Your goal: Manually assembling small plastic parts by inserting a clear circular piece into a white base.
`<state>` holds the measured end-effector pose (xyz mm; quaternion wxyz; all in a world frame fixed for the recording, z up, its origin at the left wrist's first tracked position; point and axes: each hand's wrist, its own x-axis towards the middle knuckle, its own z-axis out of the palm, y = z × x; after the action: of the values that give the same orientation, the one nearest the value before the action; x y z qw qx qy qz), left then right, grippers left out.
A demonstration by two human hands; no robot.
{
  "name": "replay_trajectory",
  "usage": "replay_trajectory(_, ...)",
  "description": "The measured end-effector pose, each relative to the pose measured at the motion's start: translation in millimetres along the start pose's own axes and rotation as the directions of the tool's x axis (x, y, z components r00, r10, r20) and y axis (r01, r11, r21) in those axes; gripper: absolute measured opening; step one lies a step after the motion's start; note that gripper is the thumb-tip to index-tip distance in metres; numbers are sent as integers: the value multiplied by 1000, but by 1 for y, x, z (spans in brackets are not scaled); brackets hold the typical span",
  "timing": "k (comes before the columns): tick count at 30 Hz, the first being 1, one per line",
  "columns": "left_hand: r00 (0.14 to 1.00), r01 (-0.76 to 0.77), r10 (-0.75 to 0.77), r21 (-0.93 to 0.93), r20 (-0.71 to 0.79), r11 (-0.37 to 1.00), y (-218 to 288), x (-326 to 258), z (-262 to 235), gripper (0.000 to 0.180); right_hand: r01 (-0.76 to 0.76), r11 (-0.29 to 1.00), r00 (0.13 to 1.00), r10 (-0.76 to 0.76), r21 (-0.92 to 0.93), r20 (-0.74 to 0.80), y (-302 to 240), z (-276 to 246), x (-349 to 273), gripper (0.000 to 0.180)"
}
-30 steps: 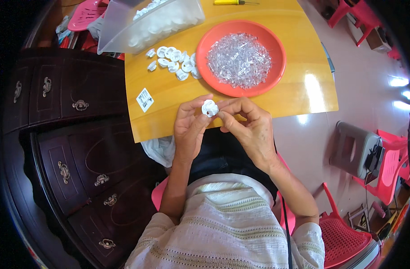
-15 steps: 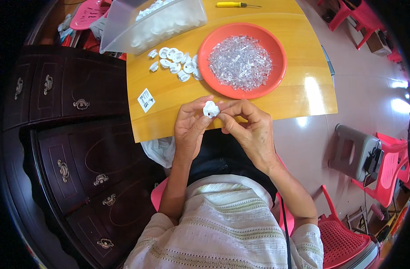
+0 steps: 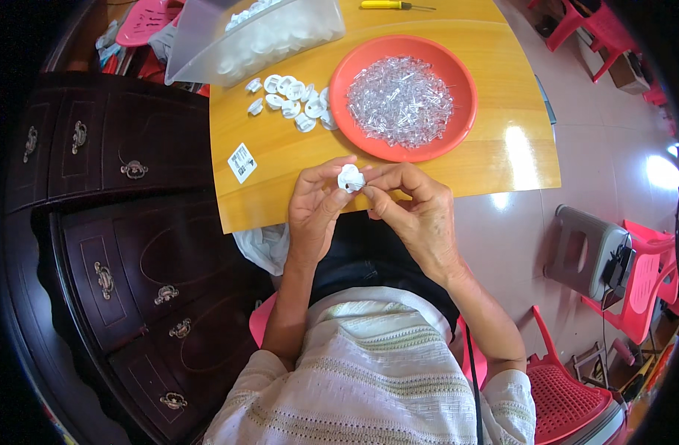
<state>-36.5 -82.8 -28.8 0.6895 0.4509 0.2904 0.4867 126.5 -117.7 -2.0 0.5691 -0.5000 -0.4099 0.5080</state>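
Observation:
Near the table's front edge, a small white plastic part (image 3: 350, 178) with a rounded face and a dark hole is held up in the fingers of my left hand (image 3: 314, 211). My right hand (image 3: 417, 211) is closed in a pinch at the part's right side. What its thumb and forefinger hold there is too small to make out. Just beyond my hands stands a red round bowl (image 3: 467, 111) with a heap of small clear plastic pieces (image 3: 400, 101). Several loose white plastic parts (image 3: 291, 109) lie left of the bowl.
A translucent bin (image 3: 280, 55) with more white parts stands at the far left of the yellow wooden table (image 3: 495, 74). A yellow-handled screwdriver (image 3: 384, 5) lies at the far edge. A white label (image 3: 241, 163) lies at left, near dark drawers (image 3: 132, 133). Right are a grey stool (image 3: 588, 245) and pink chairs (image 3: 644, 267).

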Motion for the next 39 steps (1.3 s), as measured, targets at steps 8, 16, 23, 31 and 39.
replay_trajectory(8,1000,-13,14,-42,18,999,-2,2,-1,30,14,1000,1000,-15,-16,-27,5,1,1,9)
replay_trajectory(16,999,-41,39,51,30,998,3,3,-4,31,-43,999,999,43,-25,2,0,-2,1,10)
replay_trajectory(23,998,-68,68,105,9,992,4,3,-6,31,-167,972,986,160,166,54,-5,-3,3,11)
replay_trajectory(31,999,-48,46,120,17,992,7,3,-6,29,-147,984,989,143,95,46,-5,-4,3,11)
replay_trajectory(39,998,-64,59,174,33,983,7,5,-6,30,-234,955,972,229,181,50,-8,-3,4,12)
